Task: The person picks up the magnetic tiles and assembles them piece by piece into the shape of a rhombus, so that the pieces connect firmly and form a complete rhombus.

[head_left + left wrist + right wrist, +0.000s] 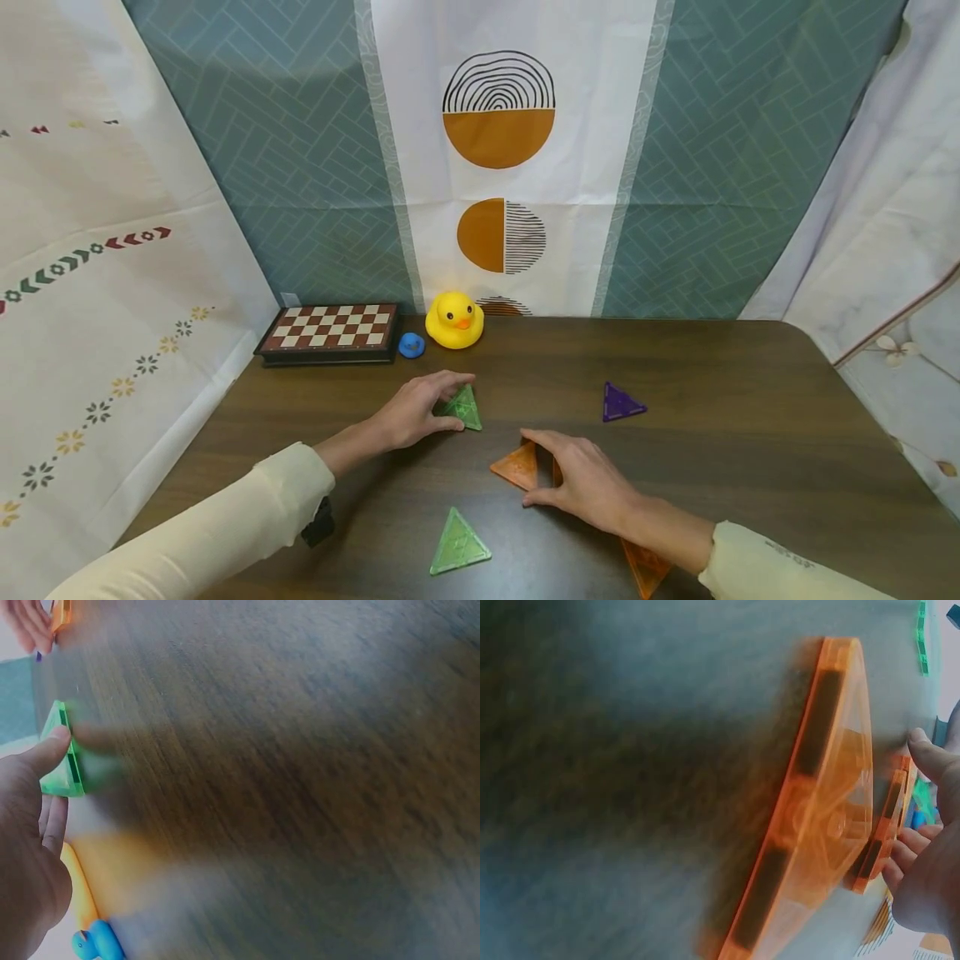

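Note:
Between the thumb and fingers of my left hand, a translucent green triangular magnetic tile is held at its corners. The left wrist view shows the thumb on the edge of this green tile. To the right and nearer, my right hand has its thumb and fingers curled round an orange triangular magnetic tile. A second orange piece is partly hidden by the fingers, right beside the first. Another orange tile lies under the right wrist, large in the right wrist view.
A second green triangular tile lies at the front middle of the table. A purple triangular tile lies at the right. Along the back stand a chessboard box, a small blue duck and a big yellow duck.

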Demonstrator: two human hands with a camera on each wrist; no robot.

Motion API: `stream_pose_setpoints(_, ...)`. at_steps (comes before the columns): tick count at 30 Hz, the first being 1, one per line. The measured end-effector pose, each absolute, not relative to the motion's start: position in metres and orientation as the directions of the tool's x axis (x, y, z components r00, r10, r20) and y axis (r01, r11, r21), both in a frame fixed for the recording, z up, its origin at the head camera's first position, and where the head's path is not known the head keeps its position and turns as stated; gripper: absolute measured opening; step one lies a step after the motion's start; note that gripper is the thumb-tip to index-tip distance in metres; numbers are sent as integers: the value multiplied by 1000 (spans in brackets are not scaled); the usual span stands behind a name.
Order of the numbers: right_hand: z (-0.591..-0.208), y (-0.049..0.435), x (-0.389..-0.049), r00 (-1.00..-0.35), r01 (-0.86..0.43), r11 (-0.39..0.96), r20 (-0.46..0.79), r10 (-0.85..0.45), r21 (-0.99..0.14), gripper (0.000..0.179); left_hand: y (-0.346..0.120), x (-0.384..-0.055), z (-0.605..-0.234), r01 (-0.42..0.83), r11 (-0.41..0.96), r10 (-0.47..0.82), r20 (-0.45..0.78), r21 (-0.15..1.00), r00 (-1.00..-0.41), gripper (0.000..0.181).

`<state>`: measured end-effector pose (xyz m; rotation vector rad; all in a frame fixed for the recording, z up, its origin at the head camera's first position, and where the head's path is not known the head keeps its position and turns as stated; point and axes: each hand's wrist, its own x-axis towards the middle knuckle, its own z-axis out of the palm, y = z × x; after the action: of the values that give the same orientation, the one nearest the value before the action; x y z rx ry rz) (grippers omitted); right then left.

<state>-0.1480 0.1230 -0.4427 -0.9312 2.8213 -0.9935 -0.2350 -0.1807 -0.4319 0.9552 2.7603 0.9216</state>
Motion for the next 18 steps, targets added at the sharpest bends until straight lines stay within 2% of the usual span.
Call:
stream_pose_setpoints(6, -440, 129, -150, -824, -522, 633, 148, -547, -572, 86, -180, -235, -432, 524, 628, 566, 125, 575, -815, 67)
stream_pose_setpoints(18, -441, 131, -149, -815, -539, 617, 171, -553, -573, 80, -179, -237, -427, 503, 555, 555, 155, 662, -817, 34)
